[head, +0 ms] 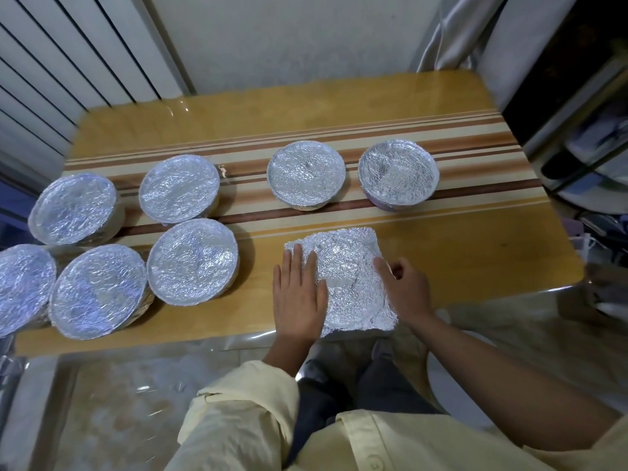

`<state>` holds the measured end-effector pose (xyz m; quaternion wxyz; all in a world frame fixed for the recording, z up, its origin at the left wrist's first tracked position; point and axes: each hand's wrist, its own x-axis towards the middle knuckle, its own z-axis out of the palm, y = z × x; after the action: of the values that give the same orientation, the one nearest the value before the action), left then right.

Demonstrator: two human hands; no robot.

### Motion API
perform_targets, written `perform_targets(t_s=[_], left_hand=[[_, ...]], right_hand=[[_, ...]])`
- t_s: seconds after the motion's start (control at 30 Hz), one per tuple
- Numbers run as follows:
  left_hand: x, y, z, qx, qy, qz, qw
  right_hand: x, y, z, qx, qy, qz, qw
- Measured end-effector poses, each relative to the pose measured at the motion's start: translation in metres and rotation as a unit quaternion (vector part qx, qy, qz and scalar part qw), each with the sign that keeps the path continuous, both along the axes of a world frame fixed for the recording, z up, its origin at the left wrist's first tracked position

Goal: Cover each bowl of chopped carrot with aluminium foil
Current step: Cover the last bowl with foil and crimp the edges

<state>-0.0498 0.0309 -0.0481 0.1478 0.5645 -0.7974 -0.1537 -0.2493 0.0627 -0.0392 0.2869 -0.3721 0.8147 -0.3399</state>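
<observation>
A square sheet of aluminium foil (350, 280) lies over a bowl at the table's near edge; its corners still stick out and the round rim shows through. My left hand (299, 297) rests flat on the sheet's left side, fingers apart. My right hand (406, 287) presses the right side with fingers curled over the foil's edge. The bowl's contents are hidden. Several other bowls stand wrapped tight in foil: two at the back right (306, 176) (397, 175), and several on the left (192, 260) (179, 188) (98, 290).
The wooden table (475, 260) has brown and cream stripes across its middle and a near edge just under the sheeted bowl. A wall and ribbed panel stand behind; a dark shelf (577, 147) with clutter stands to the right. My legs show below the table.
</observation>
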Motion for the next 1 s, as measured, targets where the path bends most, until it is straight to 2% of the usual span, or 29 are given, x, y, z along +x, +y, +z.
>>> perform_targets(t_s=[0.2,0.47,0.57,0.63,0.73,0.87,1.0], left_hand=[[0.001,-0.004,0.004,0.004,-0.001,0.006,1.0],[0.003,-0.003,0.013,-0.026,0.003,0.012,1.0],[-0.001,-0.007,0.023,-0.055,-0.001,0.009,0.998],[-0.007,-0.008,0.029,-0.073,-0.005,-0.003,0.997],[-0.018,-0.007,0.032,-0.085,-0.015,-0.028,0.996],[-0.03,-0.006,0.025,-0.079,-0.044,-0.042,0.995],[-0.031,-0.009,0.013,-0.058,-0.072,-0.044,0.995]], right_hand=[[-0.002,0.002,-0.002,-0.011,0.012,0.038,0.999],[-0.001,0.002,0.005,-0.005,0.025,0.027,0.999],[-0.002,-0.005,0.015,-0.083,0.092,0.007,0.992],[-0.002,-0.012,0.022,-0.15,0.171,0.049,0.972],[0.007,-0.021,0.031,-0.182,0.23,0.164,0.942],[0.022,-0.023,0.026,-0.127,0.264,0.29,0.911],[0.025,-0.025,0.015,-0.039,0.309,0.333,0.89]])
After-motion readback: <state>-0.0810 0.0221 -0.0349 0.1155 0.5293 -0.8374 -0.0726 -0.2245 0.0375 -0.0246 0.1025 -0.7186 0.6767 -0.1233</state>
